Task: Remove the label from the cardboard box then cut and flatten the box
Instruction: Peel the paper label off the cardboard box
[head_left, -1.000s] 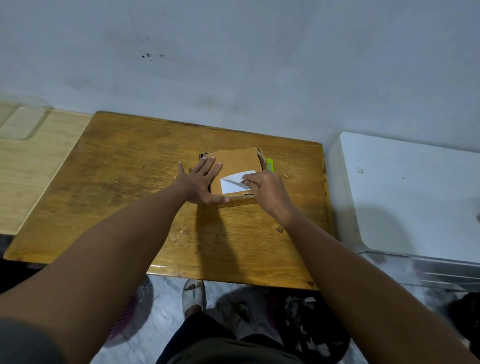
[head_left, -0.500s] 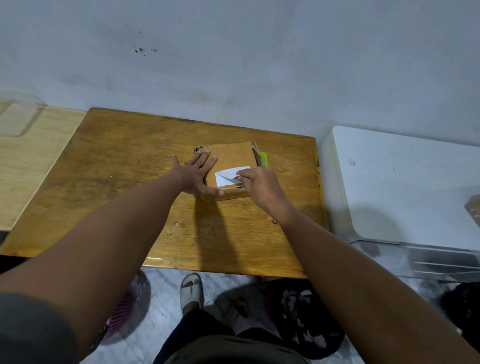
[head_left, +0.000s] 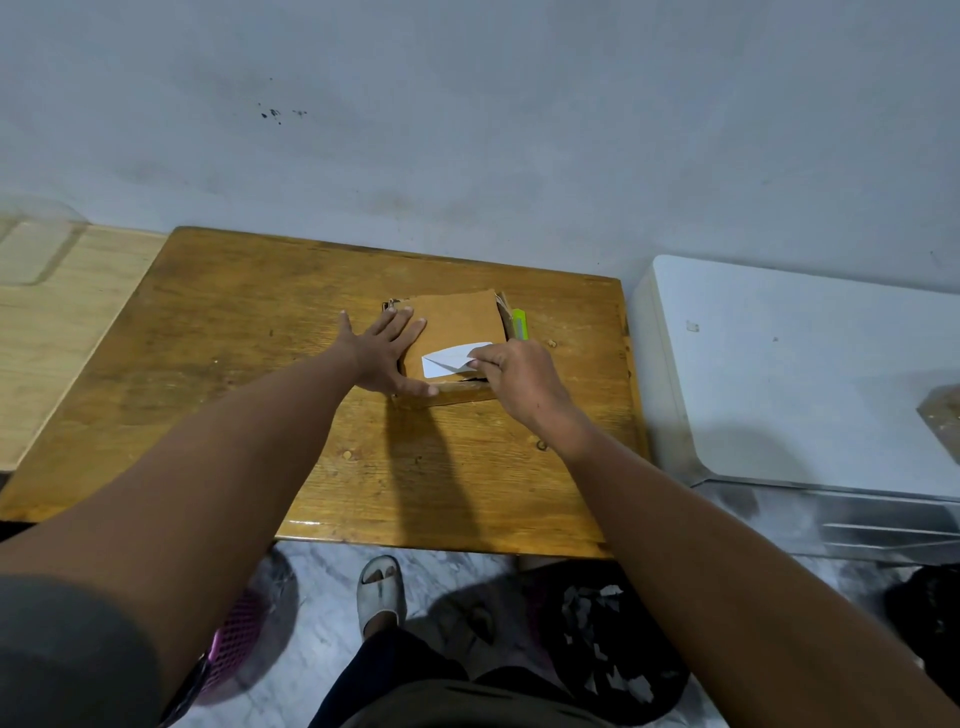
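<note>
A small brown cardboard box (head_left: 460, 319) lies on the wooden table (head_left: 249, 332). On its top is a white label (head_left: 441, 362), its right corner folded up off the cardboard. My left hand (head_left: 387, 351) presses flat on the box's left side, fingers spread. My right hand (head_left: 511, 376) pinches the lifted corner of the label at the box's near right edge. A yellow-green cutter (head_left: 519, 325) lies just right of the box, partly hidden behind my right hand.
A white appliance (head_left: 800, 374) stands right of the table, a pale wooden surface (head_left: 57, 322) to the left. On the floor below are a pink basket (head_left: 236, 639), a dark bag of paper scraps (head_left: 608, 639) and my sandalled foot (head_left: 382, 590).
My right hand has pulled the label's corner further left, so more of it stands folded off the box. My left hand stays pressed on the box.
</note>
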